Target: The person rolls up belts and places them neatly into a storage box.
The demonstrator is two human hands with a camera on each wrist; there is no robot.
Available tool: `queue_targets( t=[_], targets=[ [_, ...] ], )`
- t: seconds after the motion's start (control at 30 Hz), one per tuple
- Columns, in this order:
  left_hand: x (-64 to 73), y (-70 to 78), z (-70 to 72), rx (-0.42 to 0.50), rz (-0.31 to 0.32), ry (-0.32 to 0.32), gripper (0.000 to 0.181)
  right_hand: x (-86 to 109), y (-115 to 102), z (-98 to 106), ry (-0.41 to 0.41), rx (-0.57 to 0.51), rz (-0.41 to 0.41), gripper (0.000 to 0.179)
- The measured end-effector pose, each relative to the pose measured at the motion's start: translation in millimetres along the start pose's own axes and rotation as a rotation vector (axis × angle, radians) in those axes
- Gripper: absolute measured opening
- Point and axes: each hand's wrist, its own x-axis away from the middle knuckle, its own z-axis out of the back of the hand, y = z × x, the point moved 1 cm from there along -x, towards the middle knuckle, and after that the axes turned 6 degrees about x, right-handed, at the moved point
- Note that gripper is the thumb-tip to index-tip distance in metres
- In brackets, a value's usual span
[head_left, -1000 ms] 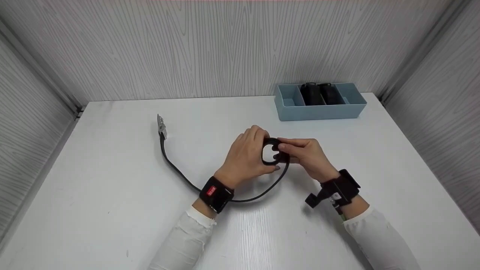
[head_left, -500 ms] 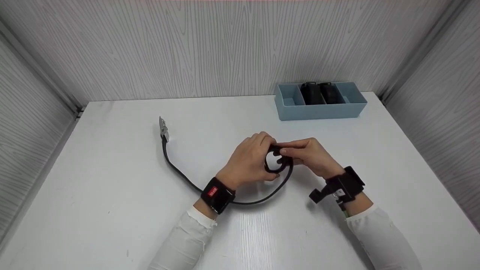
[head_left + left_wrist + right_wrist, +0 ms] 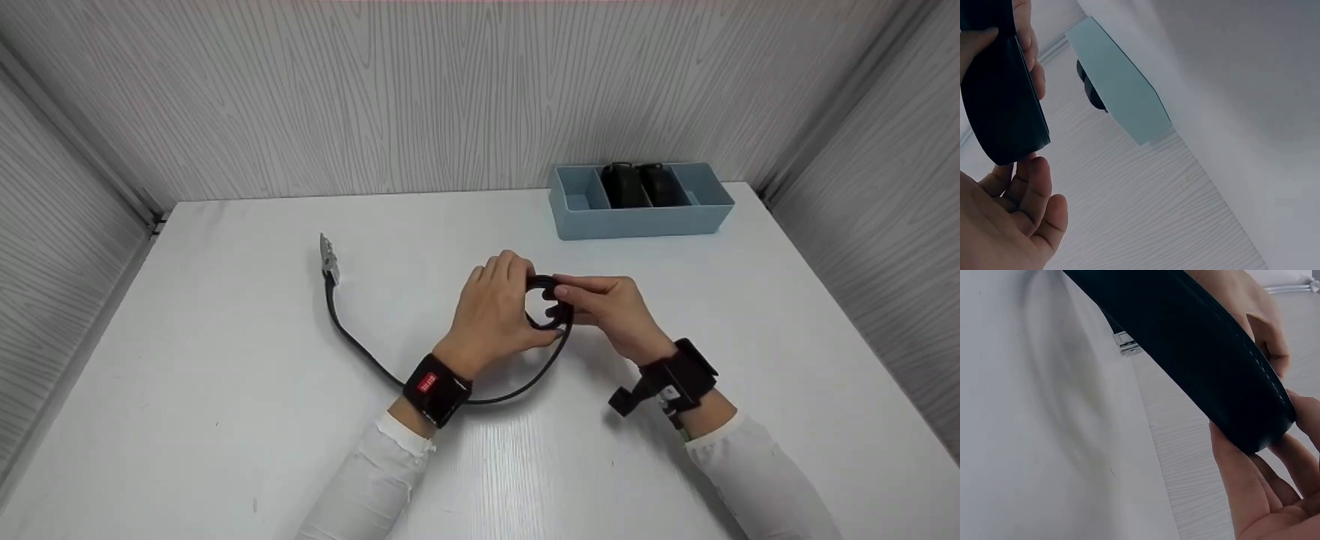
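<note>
A black belt (image 3: 1185, 343) is partly rolled into a small coil, held up in front of the body. My left hand (image 3: 491, 315) grips the coil's left side, its fingers over the top and its thumb below. From the right, my right hand (image 3: 619, 315) pinches the coil between thumb and fingers. The loose length of strap drops from the coil, curves under the left wrist and runs left to a silver buckle (image 3: 329, 262) on the table. Close up, the left wrist view shows the broad flat face of the rolled strap (image 3: 999, 101) between both hands' fingers.
A blue divided box (image 3: 645, 222) stands at the back right of the white table (image 3: 225, 337). Two black rolled items (image 3: 624, 187) sit in its middle compartments. Grey wood-grain panels (image 3: 360, 97) rise behind and at both sides.
Both hands dipped toward the body with the coil, then came back up and slightly left. The buckle has shifted a little to the right and nearer. Both hands keep hold of the belt.
</note>
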Motion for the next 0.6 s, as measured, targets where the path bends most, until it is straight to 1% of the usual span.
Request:
queue_targets(
  t=[0.1, 0.27, 0.33, 0.4, 0.5, 0.6],
  targets=[
    [-0.6, -1.3, 1.3, 0.039, -0.027, -0.054, 0.083, -1.4, 0.1, 4.6, -0.036, 0.019, -0.014, 0.036],
    [-0.2, -2.8, 2.3, 0.146, -0.121, -0.134, 0.079, -2.7, -0.7, 15.4, -0.104, 0.063, -0.058, 0.037],
    [0.1, -2.5, 1.8, 0.19, -0.154, -0.155, 0.077, -3.5, -0.8, 19.9, -0.137, 0.094, -0.083, 0.037],
    [0.5, -1.9, 0.9, 0.211, -0.172, -0.167, 0.076, -4.1, -0.9, 22.9, -0.172, 0.126, -0.107, 0.037],
    [1.1, -1.0, -0.3, 0.183, -0.167, -0.165, 0.075, -4.5, -1.2, 23.3, -0.195, 0.153, -0.125, 0.037],
    [1.4, -0.6, -0.2, 0.108, -0.141, -0.136, 0.076, -4.5, -1.6, 18.5, -0.166, 0.139, -0.109, 0.037]
  ],
)
